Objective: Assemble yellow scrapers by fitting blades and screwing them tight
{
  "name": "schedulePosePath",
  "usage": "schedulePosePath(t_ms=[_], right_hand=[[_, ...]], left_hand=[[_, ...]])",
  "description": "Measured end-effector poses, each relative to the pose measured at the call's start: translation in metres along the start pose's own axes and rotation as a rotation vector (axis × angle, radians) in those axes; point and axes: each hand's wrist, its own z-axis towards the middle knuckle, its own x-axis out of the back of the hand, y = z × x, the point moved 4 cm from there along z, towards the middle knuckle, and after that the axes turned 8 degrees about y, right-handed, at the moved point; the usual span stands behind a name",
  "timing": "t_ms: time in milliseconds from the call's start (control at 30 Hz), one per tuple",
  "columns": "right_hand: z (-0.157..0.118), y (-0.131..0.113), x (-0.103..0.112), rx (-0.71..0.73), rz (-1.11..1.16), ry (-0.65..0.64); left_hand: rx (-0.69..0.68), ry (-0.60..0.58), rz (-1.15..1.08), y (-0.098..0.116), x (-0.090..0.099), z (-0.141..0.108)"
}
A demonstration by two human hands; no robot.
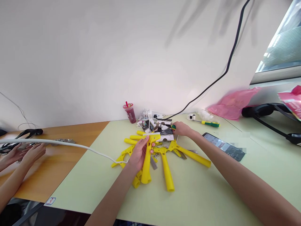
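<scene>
Scraper point(146, 163): yellow, T-shaped, pale strip along the head; held tilted, head toward the counter's point(188, 201) far edge, handle end toward the near edge. Screwdriver point(173, 127): green-and-yellow handle, partly hidden, held near the far edge.

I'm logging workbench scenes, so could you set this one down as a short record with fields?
Left hand: left hand grips yellow tool
Right hand: right hand holds green-handled tool
Nearby: more yellow tools, small box
Right side: phone, screwdriver
Near wall: drink cup
Far left: another person's hands
</scene>
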Motion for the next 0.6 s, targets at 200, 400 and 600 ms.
schedulePosePath(t_ms=[200,400,600], right_hand=[[0.002,0.003,-0.010,-0.065,-0.096,-0.035],[0.003,0.006,-0.013,-0.095,-0.090,-0.079],[0.005,0.010,-0.015,-0.099,-0.124,-0.106]], left_hand=[[-0.023,-0.026,-0.006,-0.002,0.000,0.002],[-0.039,-0.030,0.009,-0.003,-0.001,0.003],[-0.034,0.058,0.030,-0.007,0.008,0.011]])
